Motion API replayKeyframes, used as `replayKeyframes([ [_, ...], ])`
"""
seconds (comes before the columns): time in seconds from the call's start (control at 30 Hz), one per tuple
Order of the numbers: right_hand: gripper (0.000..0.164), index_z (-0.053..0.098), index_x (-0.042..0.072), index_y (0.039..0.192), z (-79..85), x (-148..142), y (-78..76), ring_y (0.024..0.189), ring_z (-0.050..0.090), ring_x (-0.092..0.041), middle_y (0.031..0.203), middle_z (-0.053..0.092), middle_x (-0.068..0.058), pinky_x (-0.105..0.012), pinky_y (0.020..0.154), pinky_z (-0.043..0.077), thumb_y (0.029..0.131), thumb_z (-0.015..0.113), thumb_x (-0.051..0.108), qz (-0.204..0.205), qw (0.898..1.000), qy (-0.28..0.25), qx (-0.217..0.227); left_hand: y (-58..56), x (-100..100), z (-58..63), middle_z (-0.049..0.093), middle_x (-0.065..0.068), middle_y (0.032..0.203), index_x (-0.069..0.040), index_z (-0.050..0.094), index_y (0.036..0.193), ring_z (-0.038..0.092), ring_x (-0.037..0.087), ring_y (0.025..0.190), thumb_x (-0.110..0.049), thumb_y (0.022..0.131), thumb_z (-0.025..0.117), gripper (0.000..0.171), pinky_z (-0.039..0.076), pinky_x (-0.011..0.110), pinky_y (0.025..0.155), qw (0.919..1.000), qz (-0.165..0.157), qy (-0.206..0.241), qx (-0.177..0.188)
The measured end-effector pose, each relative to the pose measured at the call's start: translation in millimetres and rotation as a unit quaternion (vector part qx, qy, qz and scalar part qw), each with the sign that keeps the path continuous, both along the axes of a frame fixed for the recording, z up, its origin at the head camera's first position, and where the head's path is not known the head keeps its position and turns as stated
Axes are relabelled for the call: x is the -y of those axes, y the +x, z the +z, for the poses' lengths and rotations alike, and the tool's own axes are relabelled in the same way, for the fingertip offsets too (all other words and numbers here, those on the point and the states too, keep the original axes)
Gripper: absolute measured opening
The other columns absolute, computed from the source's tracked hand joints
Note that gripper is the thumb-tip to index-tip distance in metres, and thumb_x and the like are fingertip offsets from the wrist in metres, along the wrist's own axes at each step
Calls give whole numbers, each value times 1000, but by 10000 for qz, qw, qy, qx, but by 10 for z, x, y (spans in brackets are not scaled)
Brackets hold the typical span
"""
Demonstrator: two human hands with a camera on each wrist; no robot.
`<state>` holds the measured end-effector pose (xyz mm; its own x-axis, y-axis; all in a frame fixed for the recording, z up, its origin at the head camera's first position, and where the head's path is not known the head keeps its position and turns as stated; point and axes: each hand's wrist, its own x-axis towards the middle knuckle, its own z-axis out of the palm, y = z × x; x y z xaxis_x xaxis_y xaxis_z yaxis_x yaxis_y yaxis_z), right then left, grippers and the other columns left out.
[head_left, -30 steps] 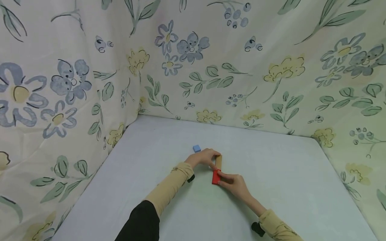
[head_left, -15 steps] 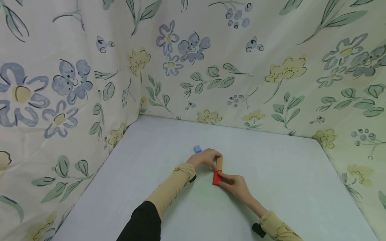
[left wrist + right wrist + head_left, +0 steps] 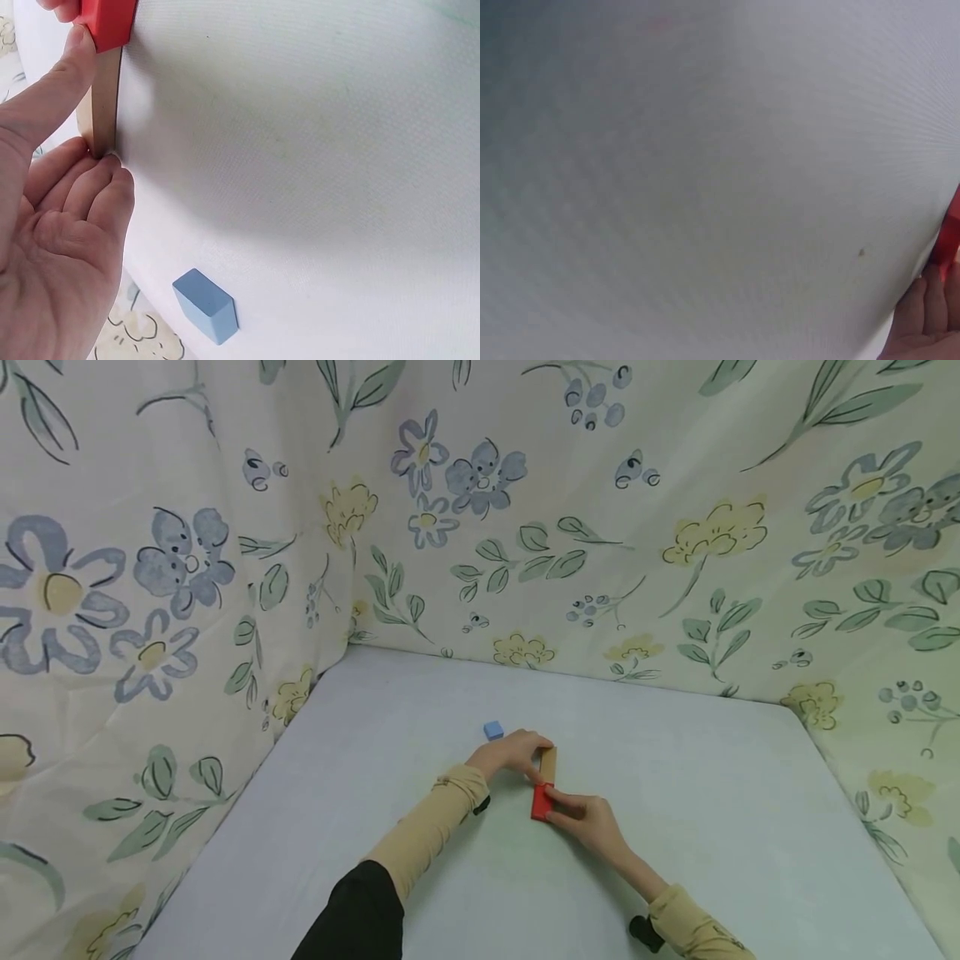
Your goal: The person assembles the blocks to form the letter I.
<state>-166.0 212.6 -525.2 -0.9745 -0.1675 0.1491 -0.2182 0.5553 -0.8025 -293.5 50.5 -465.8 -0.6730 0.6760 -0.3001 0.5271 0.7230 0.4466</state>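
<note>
Gripping a wooden block (image 3: 550,764) lengthwise between thumb and fingertips, the person's left hand (image 3: 513,753) has its thumb at the join with a red block (image 3: 541,804). The right hand (image 3: 592,821) pinches that red block, which meets the wooden one's near end on the white desk (image 3: 690,777). A blue block (image 3: 493,731) stands apart, just beyond the left wrist. Floral cloth (image 3: 525,539) hangs along the far edge and left side. Beneath the beige sleeves (image 3: 427,814), dark objects (image 3: 646,933) partly show.
</note>
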Motion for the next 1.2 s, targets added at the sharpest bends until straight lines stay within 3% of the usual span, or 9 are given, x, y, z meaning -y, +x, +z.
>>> replayKeyframes([
  [0.27, 39, 69, 12, 116, 16, -10, -29, 111, 63, -25, 117, 68, -8, -20, 87, 51, 79, 77, 18, -106, 9991, 2, 410, -11, -3, -14, 51, 3, 141, -13, 46, 141, 45, 17, 131, -26, 80, 77, 69, 36, 29, 111, 10000, -10, -26, -38],
  [0.47, 40, 68, 11, 118, 40, -6, -55, 110, 64, -26, 118, 67, -11, -19, 83, 53, 80, 76, 18, -271, 9966, -282, 724, -16, -14, -39, 51, 3, 141, -13, 47, 140, 45, 17, 131, -27, 79, 78, 70, 36, 28, 110, 10000, 4, -41, -36],
  [0.7, 41, 66, 8, 120, 23, 0, -154, 108, 65, -27, 119, 66, -14, -31, 85, 56, 81, 74, 17, -470, 9969, -399, 496, -5, -6, -45, 51, 3, 141, -12, 47, 140, 45, 16, 130, -26, 79, 78, 69, 37, 28, 110, 10000, 1, 23, 15],
  [0.97, 40, 66, 6, 120, -8, 27, -235, 105, 66, -26, 116, 68, -12, -21, 81, 55, 82, 74, 14, -469, 9983, -216, 278, -5, 13, -72, 51, 3, 141, -11, 47, 140, 45, 17, 131, -26, 79, 77, 69, 37, 29, 111, 9999, -65, 129, 53],
  [1.2, 38, 67, 5, 118, 7, 39, -265, 104, 66, -25, 115, 68, -12, -22, 80, 56, 81, 74, 11, -421, 9991, -9, 89, -23, 39, -69, 50, 4, 142, -11, 47, 140, 44, 18, 132, -26, 79, 77, 70, 36, 30, 111, 9997, -80, 217, 27],
])
